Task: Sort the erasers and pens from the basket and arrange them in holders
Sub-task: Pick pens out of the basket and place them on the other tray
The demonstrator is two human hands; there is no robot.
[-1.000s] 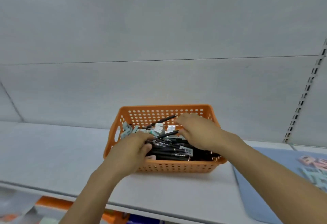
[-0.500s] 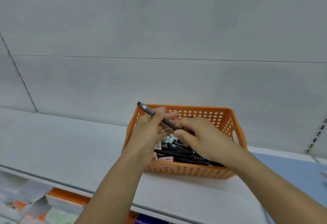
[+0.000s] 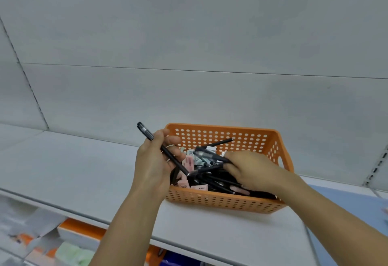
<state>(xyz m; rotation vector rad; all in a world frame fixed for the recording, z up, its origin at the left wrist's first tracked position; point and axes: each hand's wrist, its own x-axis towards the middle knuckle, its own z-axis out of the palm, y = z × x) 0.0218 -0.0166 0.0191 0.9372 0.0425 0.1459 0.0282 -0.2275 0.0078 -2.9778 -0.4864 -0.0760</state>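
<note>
From the head camera, an orange basket [image 3: 226,202] is being seen on a white shelf [image 3: 84,171], heaped with black pens [image 3: 212,178] and small erasers [image 3: 189,162] lying at mixed angles. One pen [image 3: 170,156] is being gripped mid-barrel by the left hand [image 3: 154,160]; its long axis is being held on a diagonal, one end pointing up and left past the rim, the other down into the heap. Another pen is being pinched by the right hand [image 3: 249,170] inside the basket. The pens are being judged light, stiff and slick, best taken mid-barrel. No holders are being shown.
</note>
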